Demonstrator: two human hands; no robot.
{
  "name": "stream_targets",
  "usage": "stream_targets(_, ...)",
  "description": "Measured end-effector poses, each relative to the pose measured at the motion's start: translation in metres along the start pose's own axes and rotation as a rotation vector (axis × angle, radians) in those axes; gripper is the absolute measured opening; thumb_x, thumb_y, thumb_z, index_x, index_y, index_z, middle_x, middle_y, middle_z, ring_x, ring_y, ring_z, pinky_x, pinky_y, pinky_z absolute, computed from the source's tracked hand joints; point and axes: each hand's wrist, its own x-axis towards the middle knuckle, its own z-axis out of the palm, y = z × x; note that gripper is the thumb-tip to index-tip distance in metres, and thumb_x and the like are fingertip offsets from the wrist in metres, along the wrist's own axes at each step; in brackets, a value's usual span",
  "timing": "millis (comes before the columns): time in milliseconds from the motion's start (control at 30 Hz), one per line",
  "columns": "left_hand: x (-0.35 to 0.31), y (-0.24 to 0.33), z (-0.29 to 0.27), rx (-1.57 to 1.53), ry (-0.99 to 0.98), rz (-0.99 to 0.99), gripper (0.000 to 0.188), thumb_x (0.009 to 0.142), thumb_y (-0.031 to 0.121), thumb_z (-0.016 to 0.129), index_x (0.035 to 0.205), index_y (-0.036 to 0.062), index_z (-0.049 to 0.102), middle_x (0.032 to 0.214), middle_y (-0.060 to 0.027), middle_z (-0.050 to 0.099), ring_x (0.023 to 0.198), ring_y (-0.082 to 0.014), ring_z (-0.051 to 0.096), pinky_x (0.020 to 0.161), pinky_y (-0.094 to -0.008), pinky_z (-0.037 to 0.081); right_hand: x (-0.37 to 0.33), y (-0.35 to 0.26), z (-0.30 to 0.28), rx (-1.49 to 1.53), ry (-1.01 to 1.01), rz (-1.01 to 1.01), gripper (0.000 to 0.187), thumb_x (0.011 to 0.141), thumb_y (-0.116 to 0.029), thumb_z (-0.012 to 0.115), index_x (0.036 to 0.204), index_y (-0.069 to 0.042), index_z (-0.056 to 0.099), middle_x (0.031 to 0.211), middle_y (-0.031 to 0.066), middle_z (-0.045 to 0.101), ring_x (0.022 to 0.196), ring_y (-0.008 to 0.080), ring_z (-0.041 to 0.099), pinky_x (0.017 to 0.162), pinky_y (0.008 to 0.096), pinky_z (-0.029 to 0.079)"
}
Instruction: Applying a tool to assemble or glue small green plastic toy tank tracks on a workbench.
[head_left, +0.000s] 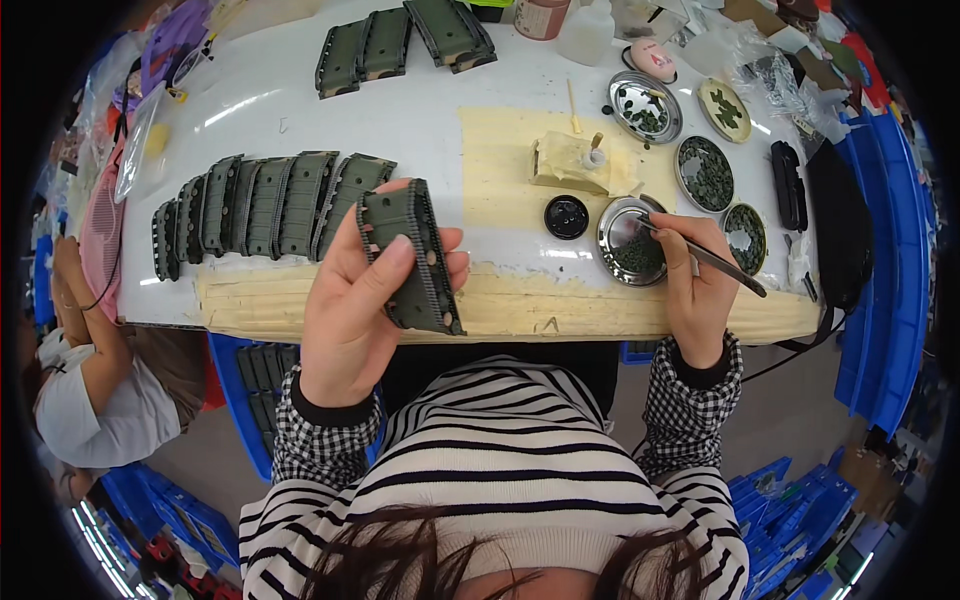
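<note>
The white bench [420,110] spans most of the view; its near edge is covered by a long strip of pale tan tape or paper [260,305], and a second tan patch [500,170] lies at its middle. The barest stretch of white surface lies between the two groups of green parts, left of centre. Blue plastic bins [885,290] crowd the right side and stand under the bench.

A row of dark olive ribbed track-like pieces [260,205] stands leaning one against the next on the left half, and three more pieces [400,45] lie near the far edge. Round shallow metal dishes hold small dark green parts along the right; the nearest dish [630,245] sits just beside a black round lid [566,216]. A pink egg-shaped object [653,58] lies near the far right.

The left hand [355,300] is wrapped around one olive track piece [412,258], held above the near edge, thumb across its holed face. The right hand [700,290] pinches a slim metal tool [700,252], its tip over the nearest dish.
</note>
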Motion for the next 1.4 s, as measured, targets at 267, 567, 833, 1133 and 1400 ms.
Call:
stream_targets(267, 0.0, -0.013, 0.019, 0.115, -0.037, 0.01, 0.036, 0.1, 0.012, 0.047, 0.134, 0.0035, 0.042, 0.13, -0.0186, 0.052, 0.104, -0.0234, 0.064, 0.088, -0.0365, 0.056, -0.002, 0.0, -0.002, 0.067, -0.002, 0.034, 0.01, 0.089, -0.009, 0.064, 0.092, -0.001, 0.069, 0.079, 0.008, 0.065, 0.071, 0.0214, 0.054, 0.067, 0.0308, 0.042)
stream_targets(567, 0.012, -0.042, 0.028, 0.229, -0.215, -0.112, 0.022, 0.101, 0.019, 0.051, 0.106, -0.0006, 0.058, 0.107, -0.0077, 0.062, 0.096, -0.0135, 0.062, 0.087, -0.0288, 0.052, 0.006, -0.067, -0.002, 0.126, -0.144, -0.359, 0.023, 0.073, -0.01, 0.074, 0.094, -0.002, 0.07, 0.082, 0.0065, 0.066, 0.072, 0.0229, 0.055, 0.066, 0.033, 0.043)
stream_targets(833, 0.012, -0.043, 0.026, 0.236, -0.287, -0.05, 0.023, 0.102, 0.022, 0.048, 0.094, 0.0026, 0.057, 0.099, -0.0036, 0.062, 0.098, -0.0098, 0.054, 0.091, -0.0255, 0.042, 0.006, -0.075, 0.013, 0.134, -0.226, -0.43, 0.033, 0.067, -0.018, 0.079, 0.095, -0.004, 0.071, 0.082, 0.0056, 0.065, 0.073, 0.0241, 0.058, 0.066, 0.0327, 0.046)
stream_targets(1133, 0.011, -0.038, 0.027, -0.071, -0.31, -0.243, 0.028, 0.104, 0.025, 0.042, 0.091, 0.0036, 0.053, 0.096, -0.0061, 0.061, 0.093, -0.0117, 0.058, 0.085, -0.0252, 0.047, 0.002, -0.072, 0.016, 0.518, -0.229, -0.179, 0.022, 0.085, -0.014, 0.07, 0.102, 0.0, 0.069, 0.082, 0.0081, 0.067, 0.072, 0.0213, 0.062, 0.071, 0.0311, 0.05)
stream_targets(1400, 0.01, -0.041, 0.03, -0.113, -0.278, -0.219, 0.032, 0.104, 0.028, 0.041, 0.091, 0.0018, 0.054, 0.094, -0.0083, 0.064, 0.086, -0.0139, 0.063, 0.079, -0.0258, 0.053, 0.004, -0.073, 0.014, 0.446, -0.298, -0.201, 0.021, 0.086, -0.01, 0.068, 0.103, 0.002, 0.068, 0.094, 0.01, 0.071, 0.083, 0.0241, 0.066, 0.075, 0.0313, 0.052)
